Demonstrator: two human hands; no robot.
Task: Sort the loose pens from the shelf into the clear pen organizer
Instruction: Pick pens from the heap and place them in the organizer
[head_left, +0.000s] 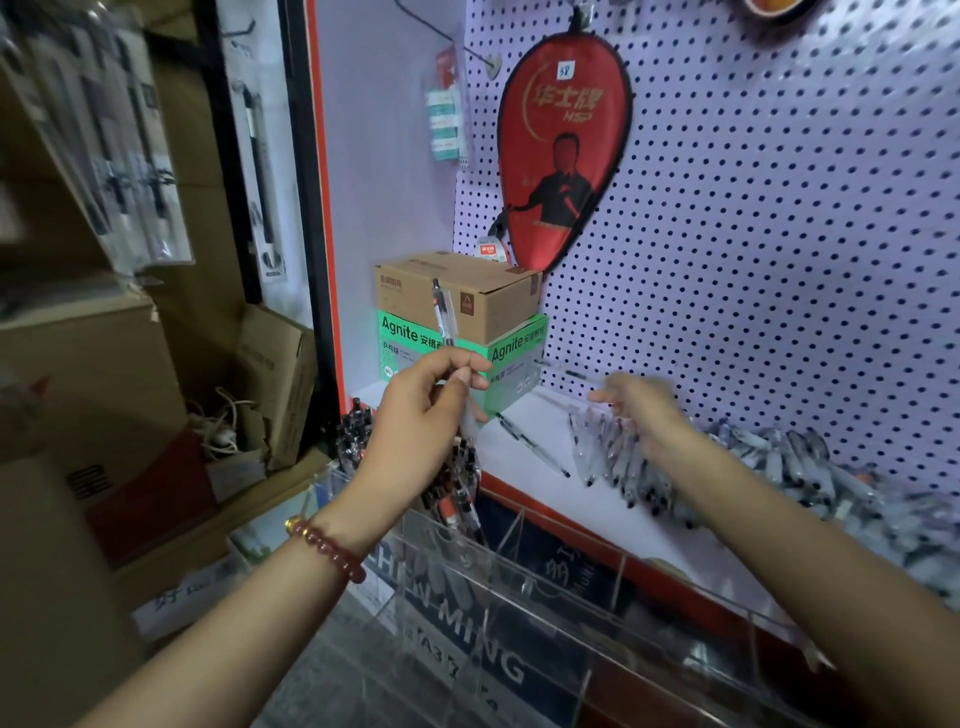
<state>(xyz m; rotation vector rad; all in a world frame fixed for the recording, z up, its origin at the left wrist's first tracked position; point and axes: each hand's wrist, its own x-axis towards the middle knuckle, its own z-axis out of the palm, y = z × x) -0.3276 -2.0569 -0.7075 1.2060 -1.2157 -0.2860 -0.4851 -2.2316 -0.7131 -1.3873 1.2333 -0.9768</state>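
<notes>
My left hand (426, 410) pinches a clear-barrelled pen (444, 317) with a dark tip and holds it nearly upright, above the left end of the clear pen organizer (524, 587). Several pens (457, 493) stand in the organizer's leftmost compartment; the compartments to the right look bare. My right hand (641, 410), blurred, reaches over the white shelf (613, 514), its fingers spread above a heap of loose pens (618, 457). Whether it touches a pen I cannot tell. One pen (530, 441) lies apart on the shelf, left of the heap.
A brown carton (467, 296) sits on a green Agnite box (511, 364) at the shelf's back left. A red paddle case (563, 150) hangs on the pegboard (779, 234). More loose pens (810, 473) stretch right. Cardboard boxes (93, 374) are stacked on the left.
</notes>
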